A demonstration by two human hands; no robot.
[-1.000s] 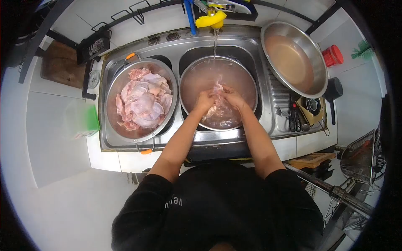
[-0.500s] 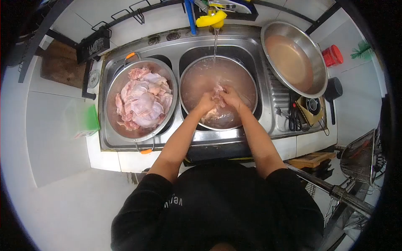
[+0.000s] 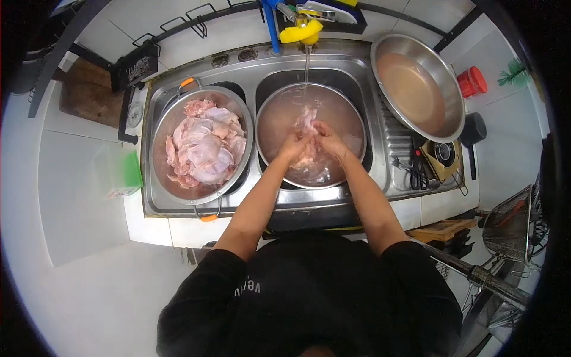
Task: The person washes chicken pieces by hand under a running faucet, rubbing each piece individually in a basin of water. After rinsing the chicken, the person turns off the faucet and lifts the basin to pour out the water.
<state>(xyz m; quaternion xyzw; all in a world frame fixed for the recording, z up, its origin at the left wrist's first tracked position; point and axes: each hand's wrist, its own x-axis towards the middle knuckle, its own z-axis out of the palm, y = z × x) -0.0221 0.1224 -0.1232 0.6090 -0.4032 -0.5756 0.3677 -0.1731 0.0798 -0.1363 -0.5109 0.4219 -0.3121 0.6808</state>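
Both my hands grip a piece of raw chicken (image 3: pixel 308 122) at the surface of cloudy pinkish water in a round metal basin (image 3: pixel 358 160). My left hand (image 3: pixel 295 146) is closed on its near left side, fingers partly under the water. On the right, my right hand (image 3: pixel 328 140) holds it with thumb and fingers curled. More pale chicken shows dimly beneath the hands, blurred by the water. Water runs from a faucet (image 3: pixel 302 22) with a yellow piece around it into the far side of the basin.
Left of my arms, a metal pan with orange handles (image 3: pixel 156 169) holds a heap of raw chicken (image 3: pixel 206 143). A large tilted bowl (image 3: pixel 453 104) of cloudy water rests on the drainboard at right. Scissors (image 3: pixel 419 172), a small black pan (image 3: pixel 473 128) and a red cup (image 3: pixel 471 81) are near it.
The chicken piece has risen a little and shows more above the water between my hands. My right hand has turned slightly. The water surface ripples differently.
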